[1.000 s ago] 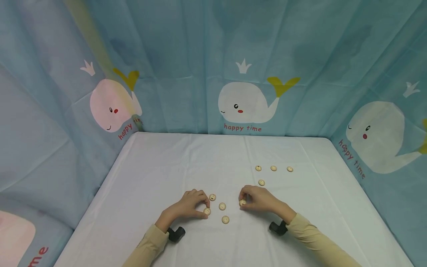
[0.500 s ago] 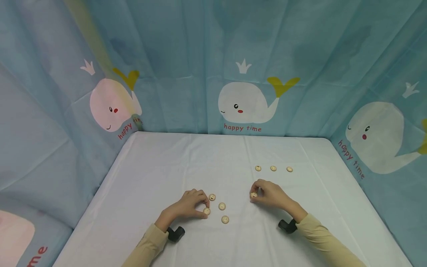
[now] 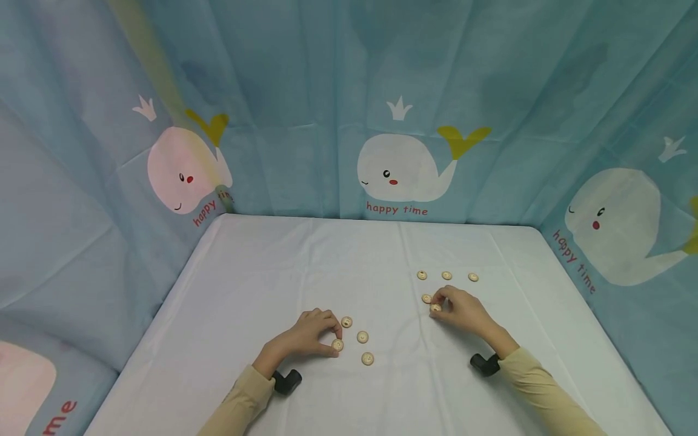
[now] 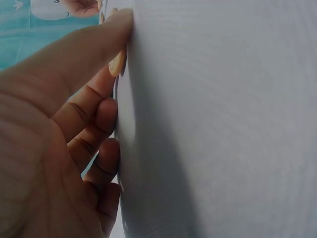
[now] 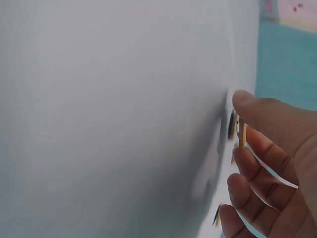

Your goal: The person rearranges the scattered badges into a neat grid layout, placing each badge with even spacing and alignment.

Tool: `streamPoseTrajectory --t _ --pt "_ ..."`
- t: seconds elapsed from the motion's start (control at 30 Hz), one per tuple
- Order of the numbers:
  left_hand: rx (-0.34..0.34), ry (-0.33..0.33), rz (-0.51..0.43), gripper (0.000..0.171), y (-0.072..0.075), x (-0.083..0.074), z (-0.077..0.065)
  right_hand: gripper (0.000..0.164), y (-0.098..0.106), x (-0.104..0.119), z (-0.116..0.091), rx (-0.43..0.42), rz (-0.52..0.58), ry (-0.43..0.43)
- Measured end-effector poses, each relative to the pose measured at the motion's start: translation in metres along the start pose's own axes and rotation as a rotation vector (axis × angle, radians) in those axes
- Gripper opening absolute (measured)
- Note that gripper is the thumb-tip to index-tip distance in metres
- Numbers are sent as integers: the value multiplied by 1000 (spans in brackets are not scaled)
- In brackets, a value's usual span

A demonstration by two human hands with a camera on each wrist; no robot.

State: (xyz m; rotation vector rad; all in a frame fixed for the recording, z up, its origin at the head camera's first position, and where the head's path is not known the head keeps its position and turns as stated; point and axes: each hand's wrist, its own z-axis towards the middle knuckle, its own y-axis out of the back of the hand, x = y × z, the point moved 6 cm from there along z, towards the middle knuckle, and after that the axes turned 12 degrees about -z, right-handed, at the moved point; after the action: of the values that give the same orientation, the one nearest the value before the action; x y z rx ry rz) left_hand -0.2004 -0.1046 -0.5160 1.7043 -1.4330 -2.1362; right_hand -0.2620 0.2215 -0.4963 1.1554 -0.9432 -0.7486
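Note:
My right hand [image 3: 463, 309] pinches a round wooden button [image 3: 435, 308] between thumb and fingers, just beside another button [image 3: 426, 298] lying on the white table. Seen from the right wrist, the pinched button [image 5: 242, 133] stands on edge, off the cloth. On the left, my left hand [image 3: 309, 334] has thumb and forefinger at either side of a button [image 3: 337, 344] resting at the table surface. The left wrist view shows that button [image 4: 117, 64] partly hidden behind the thumb. Close to its right lie three loose buttons, an upper one [image 3: 346, 322], a middle one [image 3: 362, 336] and a lower one [image 3: 368, 358].
Farther back, three buttons form a row: left [image 3: 422, 275], middle [image 3: 447, 275] and right [image 3: 473, 277]. A white cloth covers the table [image 3: 272, 260]. Blue whale-print curtains [image 3: 305, 169] enclose its back and sides. Black wrist cameras sit under both wrists.
My right hand has carried its button right and away from me, up beside the button below the row. My left hand has stayed in place.

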Motion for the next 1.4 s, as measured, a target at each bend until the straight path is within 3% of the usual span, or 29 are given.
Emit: streamPoseTrajectory --t 0.37,0.7,1.4 --pt "1 -3 1 25 0 0 0 20 7 -34 -2 -51 -22 -71" --pt "-1 0 0 25 -1 0 0 20 4 -54 0 -9 20 -129" --pt "2 -3 10 25 0 0 0 23 6 -46 3 -57 3 -97"
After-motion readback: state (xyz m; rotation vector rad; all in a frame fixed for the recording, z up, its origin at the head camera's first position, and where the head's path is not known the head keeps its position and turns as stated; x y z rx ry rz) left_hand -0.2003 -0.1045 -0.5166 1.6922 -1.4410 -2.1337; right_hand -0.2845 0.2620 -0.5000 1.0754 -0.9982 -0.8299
